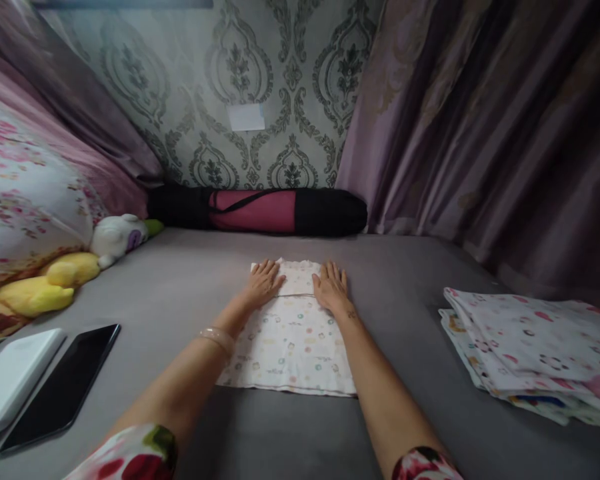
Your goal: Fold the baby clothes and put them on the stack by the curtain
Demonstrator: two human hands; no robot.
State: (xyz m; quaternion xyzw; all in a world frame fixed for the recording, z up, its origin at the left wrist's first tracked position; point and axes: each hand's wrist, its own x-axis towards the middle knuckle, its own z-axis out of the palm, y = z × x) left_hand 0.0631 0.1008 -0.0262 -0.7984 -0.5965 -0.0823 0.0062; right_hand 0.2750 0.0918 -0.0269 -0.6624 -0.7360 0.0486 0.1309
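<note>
A small white cloth [290, 340] printed with little coloured shapes lies flat on the grey bed sheet [190, 280] in front of me. Its far end is folded over toward me. My left hand [263, 281] rests flat on that folded end, fingers stretched out. My right hand [331, 287] lies flat beside it on the same fold, fingers spread. Both hands press the cloth and hold nothing. A pale bangle [216, 339] sits on my left wrist.
A stack of folded printed cloths [530, 347] lies at the right. A black phone [63, 387] and a white device [10, 377] lie at the left, near plush toys [75, 267] and a floral pillow [25, 200]. A black and pink rolled bag [260, 210] lies against the wall; curtains [480, 147] hang on the right.
</note>
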